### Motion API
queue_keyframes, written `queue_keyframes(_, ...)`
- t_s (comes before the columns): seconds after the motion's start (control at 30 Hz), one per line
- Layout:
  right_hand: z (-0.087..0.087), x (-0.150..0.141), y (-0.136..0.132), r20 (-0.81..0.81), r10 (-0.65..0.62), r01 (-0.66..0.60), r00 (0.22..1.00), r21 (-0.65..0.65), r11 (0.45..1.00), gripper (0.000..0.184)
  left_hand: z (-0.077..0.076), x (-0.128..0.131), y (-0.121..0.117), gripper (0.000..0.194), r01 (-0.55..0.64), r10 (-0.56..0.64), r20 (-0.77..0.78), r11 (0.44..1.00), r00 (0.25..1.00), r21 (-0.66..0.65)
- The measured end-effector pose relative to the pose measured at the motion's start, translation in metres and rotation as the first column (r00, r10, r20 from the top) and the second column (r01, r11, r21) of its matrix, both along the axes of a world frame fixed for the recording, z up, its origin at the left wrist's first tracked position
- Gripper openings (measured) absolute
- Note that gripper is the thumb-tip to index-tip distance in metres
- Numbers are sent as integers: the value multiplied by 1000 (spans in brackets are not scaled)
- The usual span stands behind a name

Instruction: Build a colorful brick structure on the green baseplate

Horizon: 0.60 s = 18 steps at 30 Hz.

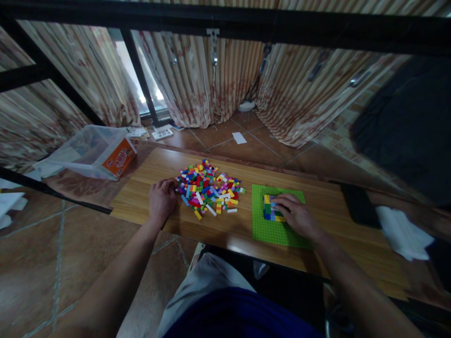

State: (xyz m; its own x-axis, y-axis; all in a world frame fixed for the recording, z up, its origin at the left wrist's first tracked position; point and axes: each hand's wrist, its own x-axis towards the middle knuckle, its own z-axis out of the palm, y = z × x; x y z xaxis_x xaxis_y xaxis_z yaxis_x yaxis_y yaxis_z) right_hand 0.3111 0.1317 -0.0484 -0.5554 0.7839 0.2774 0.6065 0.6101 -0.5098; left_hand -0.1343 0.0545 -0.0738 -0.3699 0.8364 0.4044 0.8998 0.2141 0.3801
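My left hand (pixel 162 199) rests on the table at the left edge of a heap of small building bricks (pixel 200 185). Its fingers are curled toward the bricks, and what they hold, if anything, is hidden. On a green studded baseplate (pixel 260 230) stands a low, multicoloured block of joined bricks (pixel 267 206), with yellow, blue and green showing. My right hand (pixel 296 212) reaches over this block from the right. Its fingers are closed together on a pale brick at the block's top, and they cover the block's right part.
The wooden table (pixel 225 234) runs across the view. A clear plastic bin (pixel 88 155) with an orange label stands beyond its left end. On the right lie a dark flat object (pixel 359 204) and a white sheet (pixel 403 232). Dark metal bars (pixel 225 21) cross above.
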Motion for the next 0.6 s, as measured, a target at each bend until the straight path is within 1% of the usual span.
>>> queue_keyframes(0.1, 5, 3, 0, 33, 36, -35, 999, -37, 999, 25, -1, 0, 0, 30, -1, 1, -14, 1000, 1000, 6)
queue_keyframes(0.2, 6, 2, 0, 56, 58, -56, 997, -28, 998, 26, -1, 0, 0, 30, -3, 3, -18, 1000, 1000, 6)
queue_keyframes(0.4, -5, -5, -3, 28, -53, 49, 998, 114, 992, 28, -1, -1, 0, 30, -13, 13, -14, 1000, 1000, -9)
queue_keyframes(0.6, -10, -9, -5, 19, -93, 90, 995, 149, 985, 29, -1, -1, 0, 30, -6, 5, -17, 1000, 1000, -8)
